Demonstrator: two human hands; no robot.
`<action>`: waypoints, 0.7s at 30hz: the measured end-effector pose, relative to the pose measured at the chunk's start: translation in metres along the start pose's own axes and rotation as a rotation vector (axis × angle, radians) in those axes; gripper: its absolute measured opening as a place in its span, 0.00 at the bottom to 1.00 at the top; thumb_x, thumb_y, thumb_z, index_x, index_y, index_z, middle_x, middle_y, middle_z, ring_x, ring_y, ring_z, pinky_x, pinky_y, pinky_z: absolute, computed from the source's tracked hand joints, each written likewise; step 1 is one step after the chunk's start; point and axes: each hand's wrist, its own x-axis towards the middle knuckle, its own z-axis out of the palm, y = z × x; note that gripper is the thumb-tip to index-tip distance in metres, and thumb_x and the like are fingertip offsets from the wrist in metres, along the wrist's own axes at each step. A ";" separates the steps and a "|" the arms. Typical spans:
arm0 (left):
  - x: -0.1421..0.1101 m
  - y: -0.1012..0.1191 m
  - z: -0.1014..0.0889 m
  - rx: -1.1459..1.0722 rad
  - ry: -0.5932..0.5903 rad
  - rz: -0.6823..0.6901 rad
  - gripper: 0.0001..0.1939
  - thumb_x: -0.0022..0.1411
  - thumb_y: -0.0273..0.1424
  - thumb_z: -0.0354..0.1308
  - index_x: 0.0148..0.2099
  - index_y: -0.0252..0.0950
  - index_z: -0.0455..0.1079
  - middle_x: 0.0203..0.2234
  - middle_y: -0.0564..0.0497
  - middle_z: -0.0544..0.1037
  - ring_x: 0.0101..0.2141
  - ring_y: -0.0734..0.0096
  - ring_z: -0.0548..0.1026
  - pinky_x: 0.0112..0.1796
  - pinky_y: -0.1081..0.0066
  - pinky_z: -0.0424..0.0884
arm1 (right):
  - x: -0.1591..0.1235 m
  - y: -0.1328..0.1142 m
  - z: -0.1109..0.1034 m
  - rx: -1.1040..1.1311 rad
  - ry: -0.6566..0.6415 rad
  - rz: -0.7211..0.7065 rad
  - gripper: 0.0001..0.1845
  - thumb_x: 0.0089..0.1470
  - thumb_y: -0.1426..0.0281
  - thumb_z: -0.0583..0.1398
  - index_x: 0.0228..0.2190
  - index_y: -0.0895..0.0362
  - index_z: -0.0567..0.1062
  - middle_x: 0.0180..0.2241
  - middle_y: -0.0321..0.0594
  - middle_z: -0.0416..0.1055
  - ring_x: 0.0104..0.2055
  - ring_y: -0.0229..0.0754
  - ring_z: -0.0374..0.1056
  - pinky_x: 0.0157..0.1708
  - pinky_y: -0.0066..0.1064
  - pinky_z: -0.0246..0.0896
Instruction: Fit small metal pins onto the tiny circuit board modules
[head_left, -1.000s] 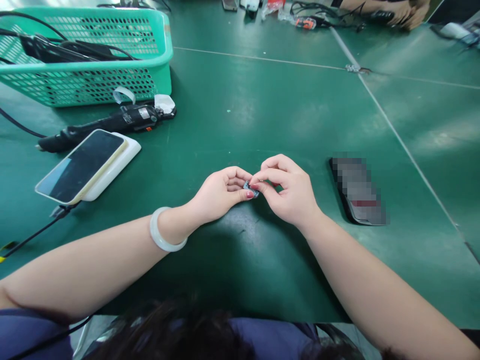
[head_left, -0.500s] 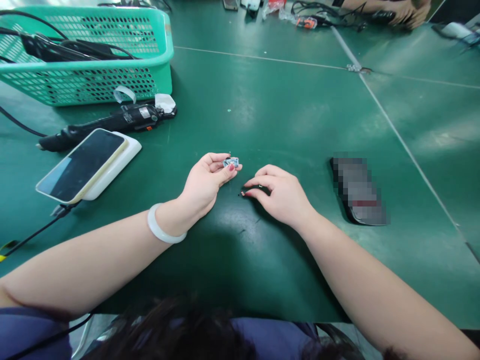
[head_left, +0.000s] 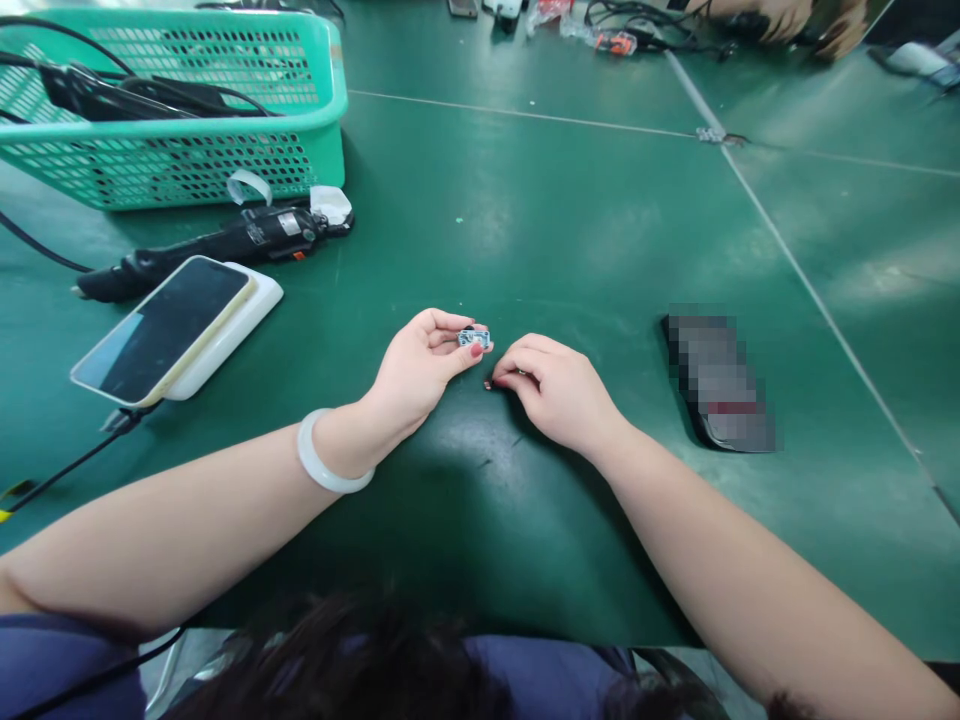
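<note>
Green table (head_left: pixel 525 250), across frame. Two bare hands, mid-frame: apart now, joined one second ago; two-handed handling of part seemingly paused. Left hand (head_left: pixel 412 370): thumb and fingers pinching small part (head_left: pixel 475 340), centre of frame. Right hand (head_left: pixel 561 392), right of centre: fingertips bunched; whether gripping anything, cannot tell. Part: pale blue-grey, roughly rectangular, dark bit behind. Speck (head_left: pixel 488 385) at right fingertips: unclear.
</note>
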 end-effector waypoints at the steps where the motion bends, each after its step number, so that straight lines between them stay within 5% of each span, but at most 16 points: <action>1: -0.001 0.001 0.000 0.017 -0.005 -0.004 0.17 0.45 0.25 0.70 0.36 0.32 0.66 0.33 0.50 0.79 0.35 0.74 0.78 0.47 0.66 0.71 | -0.001 0.000 -0.001 0.021 0.039 -0.006 0.09 0.55 0.76 0.58 0.27 0.54 0.76 0.32 0.36 0.73 0.36 0.38 0.69 0.36 0.30 0.63; 5: -0.003 0.003 0.003 0.089 -0.037 -0.024 0.16 0.45 0.24 0.69 0.35 0.32 0.67 0.30 0.50 0.79 0.34 0.73 0.78 0.43 0.66 0.73 | -0.003 -0.005 -0.002 0.046 0.237 -0.004 0.07 0.56 0.74 0.58 0.28 0.54 0.75 0.32 0.36 0.72 0.33 0.37 0.68 0.32 0.29 0.63; 10: -0.006 0.003 0.004 0.144 -0.041 -0.017 0.17 0.44 0.24 0.69 0.34 0.33 0.66 0.28 0.52 0.79 0.32 0.72 0.78 0.38 0.66 0.75 | -0.004 -0.010 -0.001 -0.189 0.348 -0.093 0.09 0.59 0.70 0.56 0.31 0.53 0.76 0.32 0.38 0.73 0.34 0.39 0.68 0.33 0.31 0.63; 15: -0.006 0.005 0.004 0.223 -0.033 0.016 0.17 0.44 0.25 0.70 0.34 0.34 0.65 0.27 0.52 0.79 0.30 0.72 0.78 0.37 0.66 0.76 | -0.005 -0.012 -0.004 -0.453 0.315 -0.215 0.13 0.61 0.72 0.53 0.29 0.54 0.76 0.31 0.40 0.73 0.31 0.40 0.63 0.30 0.35 0.56; 21: -0.011 0.008 0.004 0.356 -0.003 0.093 0.17 0.44 0.27 0.70 0.32 0.35 0.65 0.27 0.52 0.79 0.29 0.72 0.78 0.37 0.67 0.75 | -0.006 -0.019 -0.005 -0.491 0.243 -0.229 0.16 0.61 0.73 0.51 0.26 0.54 0.74 0.27 0.42 0.69 0.29 0.42 0.56 0.27 0.37 0.47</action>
